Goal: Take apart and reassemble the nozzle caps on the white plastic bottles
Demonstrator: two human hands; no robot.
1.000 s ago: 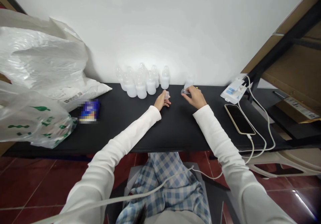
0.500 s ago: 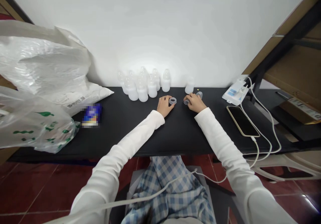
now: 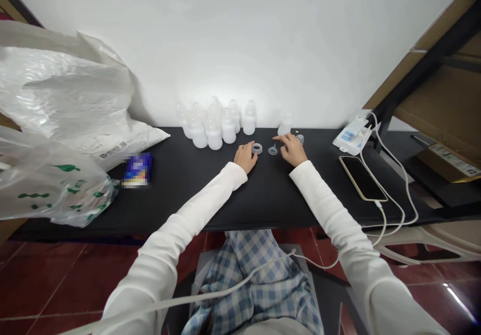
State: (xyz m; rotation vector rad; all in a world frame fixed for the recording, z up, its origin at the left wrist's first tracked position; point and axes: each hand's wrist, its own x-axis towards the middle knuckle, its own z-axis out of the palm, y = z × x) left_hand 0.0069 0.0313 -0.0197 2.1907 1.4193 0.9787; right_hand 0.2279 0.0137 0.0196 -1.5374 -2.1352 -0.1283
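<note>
My left hand (image 3: pixel 246 156) rests on the black table with its fingers closed on a clear screw ring (image 3: pixel 257 148). To the right of that ring, a clear bottle nipple (image 3: pixel 272 149) stands tip up on the table. My right hand (image 3: pixel 293 149) is beside it, index finger reaching out to the nipple's tip; the thumb is partly hidden. Behind my right hand lies a clear dome cap (image 3: pixel 300 138), partly covered by the hand. A white bottle body (image 3: pixel 284 124) stands at the wall just beyond.
Several white baby bottles (image 3: pixel 214 133) with clear caps stand at the back left. A blue packet (image 3: pixel 137 170) and large plastic bags (image 3: pixel 63 99) are on the left. To the right lie a phone (image 3: pixel 363 178), a white power strip (image 3: pixel 352 135) and white cables (image 3: pixel 404 175).
My right hand has lifted slightly and uncovered the nipple, now standing on the table with my index finger at its tip. My left hand stays at the ring.
</note>
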